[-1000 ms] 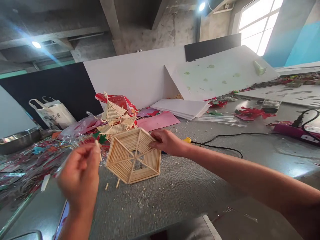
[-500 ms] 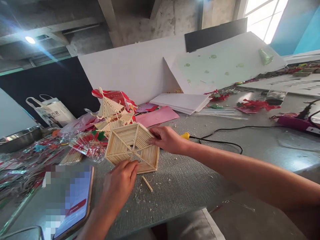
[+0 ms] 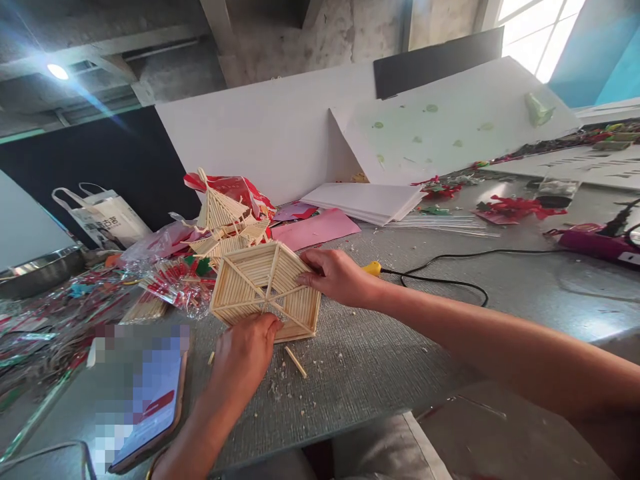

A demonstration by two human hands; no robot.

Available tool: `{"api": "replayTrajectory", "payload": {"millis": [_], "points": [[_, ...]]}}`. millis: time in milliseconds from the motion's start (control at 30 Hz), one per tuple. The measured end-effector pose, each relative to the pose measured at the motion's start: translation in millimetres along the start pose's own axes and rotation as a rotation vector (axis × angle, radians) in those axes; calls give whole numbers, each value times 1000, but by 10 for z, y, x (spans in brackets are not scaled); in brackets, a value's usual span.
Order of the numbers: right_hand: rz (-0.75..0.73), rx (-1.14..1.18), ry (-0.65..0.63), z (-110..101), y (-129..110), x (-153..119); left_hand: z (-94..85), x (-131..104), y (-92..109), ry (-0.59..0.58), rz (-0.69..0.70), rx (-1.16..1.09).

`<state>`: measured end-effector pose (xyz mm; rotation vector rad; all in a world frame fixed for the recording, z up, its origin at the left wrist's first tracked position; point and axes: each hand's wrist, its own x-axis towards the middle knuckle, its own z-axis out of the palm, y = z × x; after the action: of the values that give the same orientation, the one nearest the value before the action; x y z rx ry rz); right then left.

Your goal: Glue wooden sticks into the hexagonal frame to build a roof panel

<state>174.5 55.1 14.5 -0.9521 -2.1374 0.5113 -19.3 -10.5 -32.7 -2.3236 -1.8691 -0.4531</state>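
Note:
A hexagonal panel of thin wooden sticks [image 3: 245, 277], with spokes crossing at its middle, is tilted up toward me above the table. My right hand [image 3: 337, 277] pinches its upper right edge between thumb and fingers. At the lower edge, my left hand [image 3: 250, 347] is closed with its fingertips against the panel near the centre; the fingers' far side is hidden. Just behind the panel stands a stick-built pagoda model [image 3: 220, 217] with a pointed roof, partly covered by it. Below the panel a short loose stick [image 3: 296, 363] lies on the table.
A phone [image 3: 155, 407] lies at the lower left, beside a clutter of plastic-wrapped sticks [image 3: 180, 283]. A yellow-handled tool [image 3: 373, 269] with a black cord rests behind my right wrist. White boards [image 3: 365, 203] and pink paper [image 3: 317, 229] lie farther back, and a metal bowl [image 3: 43, 273] stands left.
My left hand has shifted slightly up and right along the panel's lower part. A small stick piece now shows left of my left wrist. My right hand keeps its hold.

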Motion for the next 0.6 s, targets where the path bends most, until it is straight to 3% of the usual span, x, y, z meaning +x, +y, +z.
{"api": "replayTrajectory", "payload": {"millis": [300,467,600], "points": [[2,-27,22,11,-12,-9,23,34,-2,7,2,-6],[-3,-30,19,2,-29,-17,-50,27,86,-90,-129,71],[4,-42,21,-1,-32,-20,-77,27,155,-109,-163,-7]]}}
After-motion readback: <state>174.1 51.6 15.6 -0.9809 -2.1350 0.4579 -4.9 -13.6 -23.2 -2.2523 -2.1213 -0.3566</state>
